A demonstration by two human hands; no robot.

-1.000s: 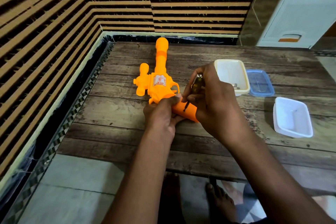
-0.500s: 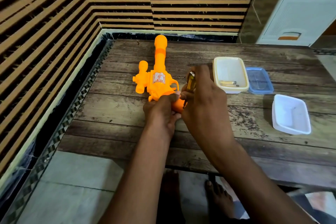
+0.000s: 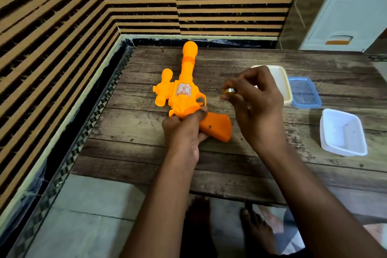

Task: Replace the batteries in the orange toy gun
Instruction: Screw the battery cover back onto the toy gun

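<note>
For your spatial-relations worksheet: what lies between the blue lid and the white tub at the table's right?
Head view: nothing; only bare wooden table separates the blue lid from the white tub.

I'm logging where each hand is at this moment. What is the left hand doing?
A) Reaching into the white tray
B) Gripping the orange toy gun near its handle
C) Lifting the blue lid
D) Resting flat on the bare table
B: the left hand is curled around the orange toy gun where the body meets the handle, while the right hand pinches a small metallic item above the table.
</note>
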